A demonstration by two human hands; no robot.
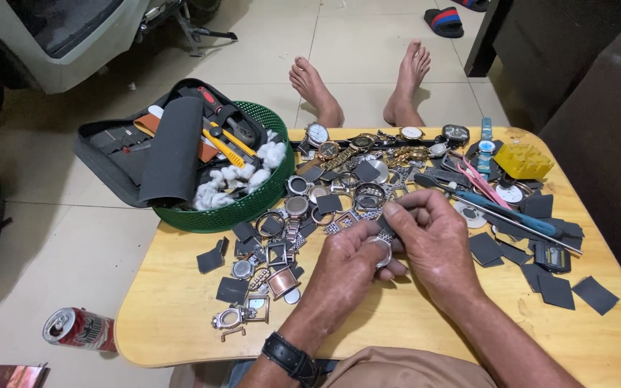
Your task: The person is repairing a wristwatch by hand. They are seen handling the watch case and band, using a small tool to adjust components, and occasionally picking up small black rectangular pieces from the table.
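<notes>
Head-camera view over a low, rounded yellow wooden table [174,309] on a tiled floor, where a person seated with bare feet [364,86] stretched out beyond the far edge works with both hands at the table's middle. The left hand [346,269], a black wristwatch [290,357] strapped at its wrist, pinches a small round silver metal watch case [382,250] between thumb and fingers, just above the tabletop. The right hand [433,237] meets it from the other side, thumb and forefinger closed narrowly on the top of the same piece, where a bit of metal band shows between the fingers. Scattered around the hands lie loose watch cases, bezels and bracelet links [303,208], with dark grey square pads [555,287] strewn to both sides. A row of finished wristwatches [375,140] runs along the far edge. A blue-handled screwdriver [504,212] rests right of the hands, near a yellow plastic block [524,159]. At the table's left corner sits a green plastic basket [242,208] holding white cotton tufts [242,176] and a black zip tool case [120,154]. A red drinks can [79,329] lies on the floor.
</notes>
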